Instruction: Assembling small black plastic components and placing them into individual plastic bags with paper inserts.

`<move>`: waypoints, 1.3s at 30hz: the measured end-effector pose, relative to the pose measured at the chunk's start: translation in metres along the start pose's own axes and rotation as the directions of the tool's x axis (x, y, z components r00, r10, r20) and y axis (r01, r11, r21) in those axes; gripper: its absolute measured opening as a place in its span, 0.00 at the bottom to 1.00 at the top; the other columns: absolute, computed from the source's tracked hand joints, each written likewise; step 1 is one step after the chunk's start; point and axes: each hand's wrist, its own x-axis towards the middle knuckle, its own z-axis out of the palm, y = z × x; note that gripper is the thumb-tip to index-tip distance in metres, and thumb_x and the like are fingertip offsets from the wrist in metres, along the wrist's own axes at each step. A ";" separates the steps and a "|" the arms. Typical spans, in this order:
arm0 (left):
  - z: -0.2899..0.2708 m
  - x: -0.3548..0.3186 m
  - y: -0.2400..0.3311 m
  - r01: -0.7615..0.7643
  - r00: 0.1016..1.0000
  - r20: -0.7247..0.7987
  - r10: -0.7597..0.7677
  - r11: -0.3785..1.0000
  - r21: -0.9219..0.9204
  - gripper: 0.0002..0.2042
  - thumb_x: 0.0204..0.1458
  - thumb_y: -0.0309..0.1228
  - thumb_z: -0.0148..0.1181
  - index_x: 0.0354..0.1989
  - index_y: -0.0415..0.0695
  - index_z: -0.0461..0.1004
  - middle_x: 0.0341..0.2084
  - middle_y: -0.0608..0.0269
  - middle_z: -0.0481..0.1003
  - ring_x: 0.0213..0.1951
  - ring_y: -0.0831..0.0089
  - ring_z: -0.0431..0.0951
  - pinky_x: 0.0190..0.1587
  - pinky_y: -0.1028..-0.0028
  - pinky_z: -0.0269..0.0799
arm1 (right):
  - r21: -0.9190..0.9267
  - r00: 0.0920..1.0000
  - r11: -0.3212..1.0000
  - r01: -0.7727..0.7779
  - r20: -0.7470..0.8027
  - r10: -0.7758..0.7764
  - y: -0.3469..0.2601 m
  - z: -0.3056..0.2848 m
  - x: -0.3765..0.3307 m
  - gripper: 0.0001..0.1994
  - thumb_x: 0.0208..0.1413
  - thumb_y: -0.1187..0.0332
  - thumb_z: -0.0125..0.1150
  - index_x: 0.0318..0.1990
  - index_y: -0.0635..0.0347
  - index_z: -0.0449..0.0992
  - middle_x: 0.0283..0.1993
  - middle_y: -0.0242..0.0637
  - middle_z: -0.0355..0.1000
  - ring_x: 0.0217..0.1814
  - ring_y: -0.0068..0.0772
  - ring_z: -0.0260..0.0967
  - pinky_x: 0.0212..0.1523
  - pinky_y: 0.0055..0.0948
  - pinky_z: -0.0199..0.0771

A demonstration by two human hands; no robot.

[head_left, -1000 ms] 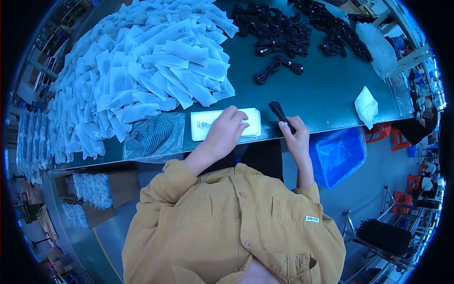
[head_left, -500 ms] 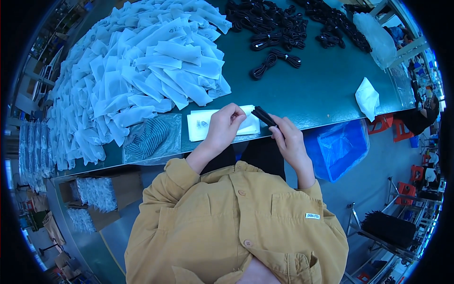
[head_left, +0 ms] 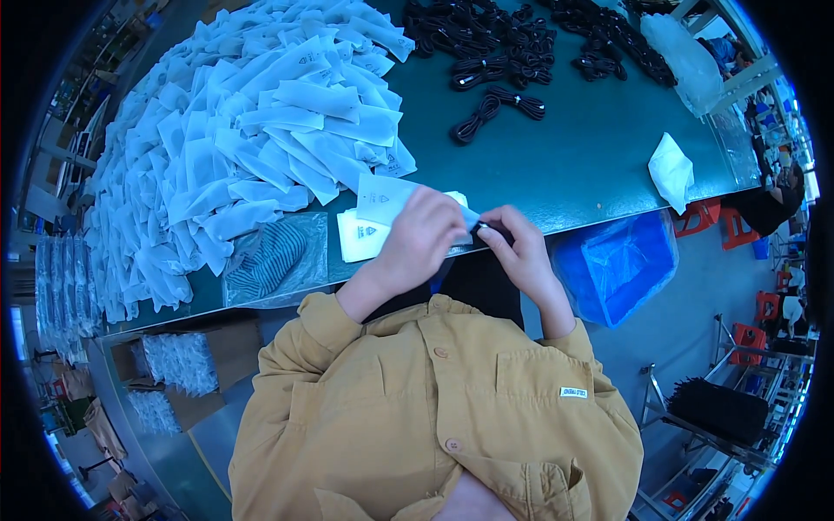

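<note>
My left hand (head_left: 421, 236), slightly smeared by motion, is closed on a thin translucent white bag (head_left: 380, 198) that sticks out to its left. Closed in a pinch, my right hand (head_left: 519, 247) grips the end of a black cable bundle (head_left: 480, 227) at the bag's right end. Most of the bundle is hidden by the bag and my fingers, so how far it sits inside I cannot tell. Beneath my left hand, a stack of flat white bags (head_left: 354, 239) lies at the table's near edge.
A large heap of white bags (head_left: 252, 122) fills the table's left side. Black cable bundles (head_left: 495, 52) lie at the back. A clear packet with striped content (head_left: 274, 260) sits at the near edge; a crumpled white bag (head_left: 671, 174) rests right. A blue bin (head_left: 612, 269) stands below the edge.
My left hand has taken up a white bag from the stack. The cable bundle in my right hand has moved to the bag's end and is now mostly hidden.
</note>
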 end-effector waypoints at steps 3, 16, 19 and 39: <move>-0.008 0.005 -0.006 0.109 0.987 -0.119 -0.109 0.994 -0.009 0.03 0.49 0.22 0.62 0.31 0.40 0.74 0.34 0.59 0.73 0.39 0.61 0.72 0.42 0.69 0.68 | -0.375 0.786 0.752 0.542 -0.090 -0.611 -0.005 0.001 0.004 0.12 0.56 0.72 0.64 0.47 0.63 0.75 0.36 0.38 0.71 0.33 0.25 0.67 0.34 0.25 0.69; -0.037 0.037 -0.009 0.365 0.835 0.110 -0.540 0.393 -0.844 0.07 0.62 0.31 0.56 0.39 0.39 0.74 0.40 0.61 0.75 0.42 0.77 0.74 0.47 0.77 0.71 | -0.162 0.650 0.684 0.711 -0.218 -0.728 -0.049 0.007 0.030 0.19 0.48 0.80 0.68 0.49 0.60 0.76 0.48 0.40 0.68 0.35 0.26 0.70 0.32 0.22 0.71; -0.039 0.045 -0.016 0.341 0.814 0.188 -0.550 0.189 -0.921 0.08 0.63 0.31 0.53 0.42 0.38 0.73 0.43 0.57 0.76 0.44 0.74 0.76 0.50 0.74 0.74 | -0.147 0.680 0.697 0.702 -0.152 -0.717 -0.058 0.013 0.036 0.19 0.48 0.80 0.68 0.49 0.60 0.76 0.49 0.39 0.67 0.36 0.24 0.70 0.33 0.20 0.69; -0.033 0.038 -0.022 0.352 0.788 0.250 -0.563 0.078 -0.933 0.09 0.64 0.30 0.50 0.44 0.36 0.71 0.43 0.51 0.77 0.40 0.73 0.77 0.47 0.71 0.75 | -0.419 0.556 0.577 0.701 -0.185 -0.810 -0.043 0.034 0.045 0.09 0.48 0.80 0.66 0.36 0.62 0.74 0.37 0.39 0.69 0.30 0.34 0.69 0.25 0.28 0.69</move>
